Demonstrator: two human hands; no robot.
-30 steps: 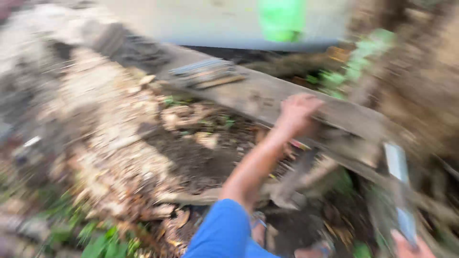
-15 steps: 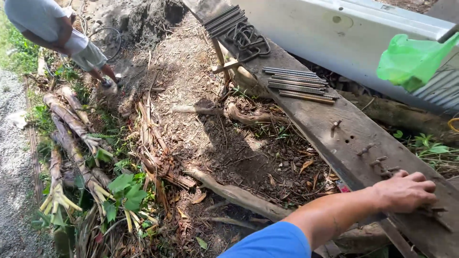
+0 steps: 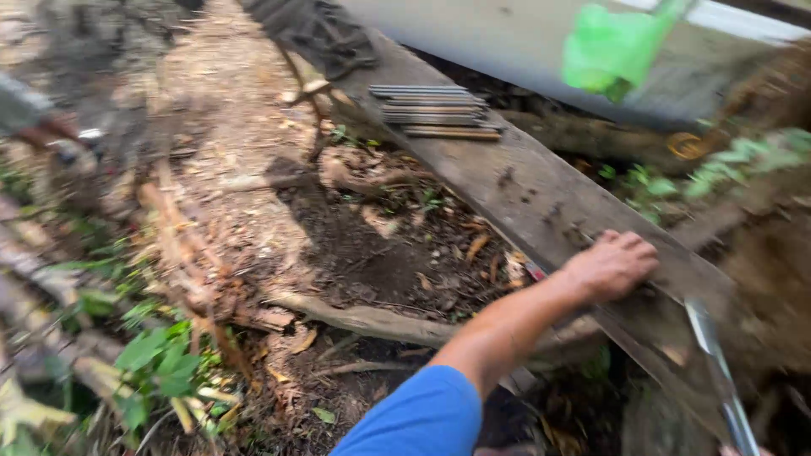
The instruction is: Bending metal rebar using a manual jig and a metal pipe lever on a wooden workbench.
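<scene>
My left hand (image 3: 612, 266) lies knuckles-up on a long weathered wooden plank (image 3: 524, 186) that runs diagonally from top centre to lower right, its fingers curled down onto the wood. My blue sleeve (image 3: 414, 418) shows at the bottom. A long metal blade (image 3: 714, 371) rises from the bottom right corner, just right of that hand. Only a sliver of my right hand (image 3: 743, 451) shows at the frame's edge, at the base of the blade.
A bundle of dark metal rods (image 3: 435, 110) rests higher on the plank. A green plastic bag (image 3: 612, 51) hangs over a grey sheet-metal wall (image 3: 498, 38). Dirt, a thick root (image 3: 372, 321), leafy plants (image 3: 160, 363) and another person's blurred figure (image 3: 34, 118) lie left.
The view has swung right and down and become blurred. My left hand stays on the plank with fingers more curled. The blade has come back into view at lower right.
</scene>
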